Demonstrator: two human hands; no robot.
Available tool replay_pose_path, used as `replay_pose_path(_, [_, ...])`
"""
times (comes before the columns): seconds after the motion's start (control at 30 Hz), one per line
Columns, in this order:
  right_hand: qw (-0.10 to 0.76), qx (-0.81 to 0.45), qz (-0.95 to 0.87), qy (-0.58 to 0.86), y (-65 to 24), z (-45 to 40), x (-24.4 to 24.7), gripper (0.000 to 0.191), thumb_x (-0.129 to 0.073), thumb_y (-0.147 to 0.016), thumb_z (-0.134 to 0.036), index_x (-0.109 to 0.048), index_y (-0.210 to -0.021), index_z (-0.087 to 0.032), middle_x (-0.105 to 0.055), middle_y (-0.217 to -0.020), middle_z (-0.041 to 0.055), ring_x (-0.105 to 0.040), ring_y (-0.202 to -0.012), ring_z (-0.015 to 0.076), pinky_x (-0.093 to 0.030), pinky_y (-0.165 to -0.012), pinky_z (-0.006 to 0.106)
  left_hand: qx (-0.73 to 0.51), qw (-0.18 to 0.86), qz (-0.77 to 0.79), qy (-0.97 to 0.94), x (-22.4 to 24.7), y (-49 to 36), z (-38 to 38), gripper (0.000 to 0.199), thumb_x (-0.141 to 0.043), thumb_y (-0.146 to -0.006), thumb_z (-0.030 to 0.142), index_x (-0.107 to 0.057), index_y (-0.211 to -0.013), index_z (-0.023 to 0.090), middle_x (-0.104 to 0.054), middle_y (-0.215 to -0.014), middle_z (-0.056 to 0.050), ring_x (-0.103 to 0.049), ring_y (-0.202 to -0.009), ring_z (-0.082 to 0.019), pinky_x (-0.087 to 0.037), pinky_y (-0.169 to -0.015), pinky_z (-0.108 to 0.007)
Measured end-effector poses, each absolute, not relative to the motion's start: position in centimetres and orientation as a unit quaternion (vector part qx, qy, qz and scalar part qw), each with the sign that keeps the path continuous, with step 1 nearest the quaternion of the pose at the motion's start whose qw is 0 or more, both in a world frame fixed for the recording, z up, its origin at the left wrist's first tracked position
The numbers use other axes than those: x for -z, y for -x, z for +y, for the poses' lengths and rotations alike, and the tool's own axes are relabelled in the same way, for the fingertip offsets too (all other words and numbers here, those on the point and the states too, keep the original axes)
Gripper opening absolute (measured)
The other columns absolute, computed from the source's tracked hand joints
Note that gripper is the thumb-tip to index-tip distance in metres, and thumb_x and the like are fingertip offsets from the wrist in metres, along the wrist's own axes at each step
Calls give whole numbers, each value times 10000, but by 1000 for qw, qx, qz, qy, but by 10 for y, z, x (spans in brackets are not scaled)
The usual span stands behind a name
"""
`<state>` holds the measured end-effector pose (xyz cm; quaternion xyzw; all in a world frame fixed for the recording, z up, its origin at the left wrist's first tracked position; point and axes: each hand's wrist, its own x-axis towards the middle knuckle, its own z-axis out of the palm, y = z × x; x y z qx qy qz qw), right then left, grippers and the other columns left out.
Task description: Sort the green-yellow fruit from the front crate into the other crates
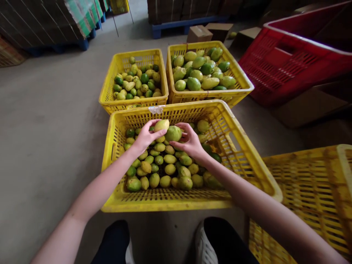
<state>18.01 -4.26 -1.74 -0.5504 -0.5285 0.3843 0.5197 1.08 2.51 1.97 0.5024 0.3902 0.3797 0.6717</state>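
Observation:
Over the near yellow crate [167, 206], my left hand [145, 136] is closed around a pale yellow lemon [162, 125]. Beside it my right hand [190, 139] grips a larger green lemon [173, 134] between thumb and fingers. The two fruits are side by side and seem to touch. Below them, many yellow and green lemons [169, 159] lie on the bottom of the near crate, partly hidden by my hands and right forearm.
Behind stand a yellow crate of small lemons [133, 80] at left and one of larger lemons [198, 62] at right. A red crate [283, 62] stands far right, another yellow crate [302, 183] near right. Cardboard boxes [200, 33] and a blue pallet [181, 26] lie beyond.

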Motion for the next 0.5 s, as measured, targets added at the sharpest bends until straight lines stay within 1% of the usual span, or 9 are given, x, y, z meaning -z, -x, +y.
replay_pose_path(0.1, [523, -365, -528, 560, -181, -44, 15, 581, -783, -601, -348, -488, -1090, -243, -569, -1121, 43, -623, -851, 192, -564, -712, 323, -344, 637, 401, -561, -15, -10, 27, 475, -818, -607, 222, -614, -1033, 178, -603, -1136, -70, -612, -945, -193, -500, -850, -299])
replay_pose_path(0.2, [520, -334, -540, 571, -184, -44, 14, 570, -776, -608, -357, -498, -1093, -243, -586, -1109, 40, -618, -872, 200, -561, -741, 333, -328, 601, 408, -604, -9, -7, 33, 510, -837, -579, 256, -637, -1041, 181, -609, -1139, -88, -614, -935, -213, -494, -843, -324])
replay_pose_path(0.33, [508, -277, -566, 587, -186, -45, 10, 551, -760, -632, -363, -523, -1115, -245, -609, -1105, 39, -605, -881, 206, -548, -763, 349, -321, 522, 412, -675, -2, -2, 40, 541, -867, -519, 260, -662, -1016, 201, -634, -1071, -73, -603, -917, -223, -475, -851, -332])
replay_pose_path(0.43, [495, -237, -586, 596, -187, -46, 7, 518, -750, -649, -337, -552, -1119, -242, -623, -1120, 50, -602, -884, 211, -534, -768, 352, -323, 464, 393, -725, -4, 0, 39, 482, -850, -553, 268, -665, -996, 216, -639, -1031, -59, -593, -918, -220, -466, -845, -315])
replay_pose_path(0.5, [495, -222, -597, 591, -187, -46, 6, 507, -743, -660, -313, -562, -1128, -238, -620, -1145, 62, -604, -923, 224, -527, -780, 355, -325, 438, 374, -750, -7, 0, 37, 436, -831, -589, 269, -659, -987, 224, -628, -1034, -53, -586, -917, -213, -466, -841, -310])
